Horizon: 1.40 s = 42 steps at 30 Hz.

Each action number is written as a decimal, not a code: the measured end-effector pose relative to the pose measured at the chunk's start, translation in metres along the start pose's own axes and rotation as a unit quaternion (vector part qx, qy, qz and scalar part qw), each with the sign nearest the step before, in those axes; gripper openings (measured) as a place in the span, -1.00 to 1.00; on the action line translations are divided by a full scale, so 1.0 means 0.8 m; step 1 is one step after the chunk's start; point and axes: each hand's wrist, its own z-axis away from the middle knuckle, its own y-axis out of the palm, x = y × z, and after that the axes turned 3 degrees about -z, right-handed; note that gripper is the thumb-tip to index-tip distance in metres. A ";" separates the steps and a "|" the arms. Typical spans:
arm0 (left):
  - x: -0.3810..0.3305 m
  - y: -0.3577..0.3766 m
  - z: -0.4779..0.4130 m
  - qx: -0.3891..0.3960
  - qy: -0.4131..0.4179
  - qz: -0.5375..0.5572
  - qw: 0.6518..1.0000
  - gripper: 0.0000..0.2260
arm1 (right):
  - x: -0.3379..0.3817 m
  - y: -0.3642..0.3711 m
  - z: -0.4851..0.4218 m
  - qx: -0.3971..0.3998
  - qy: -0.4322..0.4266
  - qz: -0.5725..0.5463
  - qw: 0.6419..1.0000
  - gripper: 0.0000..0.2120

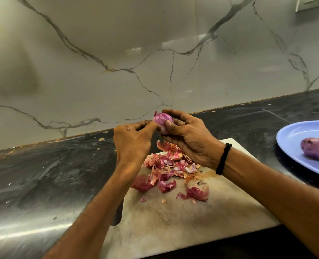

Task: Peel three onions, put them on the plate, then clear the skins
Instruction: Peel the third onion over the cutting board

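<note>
My right hand (188, 139) grips a purple onion (162, 119) above the far end of the cutting board (173, 225), thumb across its front. My left hand (132, 141) pinches a bit of skin at the onion's left side. A small strip of skin sticks up from the onion's top left. A pile of red onion skins (171, 169) lies on the board under my hands. At the right edge, a peeled onion (316, 148) rests on the blue plate (293, 139).
The board sits on a dark, shiny counter (52, 174) that runs to a marble wall (117, 62). A few skin scraps lie along the wall joint. A socket (310, 2) is at the top right.
</note>
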 end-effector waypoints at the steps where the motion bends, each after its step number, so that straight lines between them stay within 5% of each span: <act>1: 0.001 0.000 -0.002 0.000 -0.030 0.020 0.999 -0.80 | 0.000 0.000 -0.001 -0.003 0.003 -0.004 1.000 -0.65; 7: 0.006 -0.001 -0.014 -0.011 -0.163 0.143 0.976 -0.89 | 0.004 -0.002 -0.006 -0.025 0.027 -0.074 0.997 -0.69; 12: -0.004 -0.003 -0.006 0.047 -0.097 0.163 0.981 -0.87 | 0.008 -0.002 -0.006 -0.029 0.005 -0.062 0.998 -0.68; 16: -0.004 -0.001 -0.001 0.023 0.003 0.035 0.999 -0.78 | 0.005 -0.002 -0.004 -0.015 -0.015 -0.024 0.999 -0.65; 29: 0.002 0.001 0.002 -0.008 0.079 -0.030 0.996 -0.87 | 0.001 -0.003 -0.002 -0.003 -0.085 0.131 0.988 -0.64; 37: 0.008 0.004 0.000 0.002 0.058 -0.056 0.997 -0.90 | -0.002 0.002 0.003 0.007 -0.091 0.153 0.984 -0.52; 42: 0.003 0.002 -0.002 0.005 0.000 -0.011 1.000 -0.89 | 0.001 0.001 0.001 0.020 -0.054 0.076 0.995 -0.65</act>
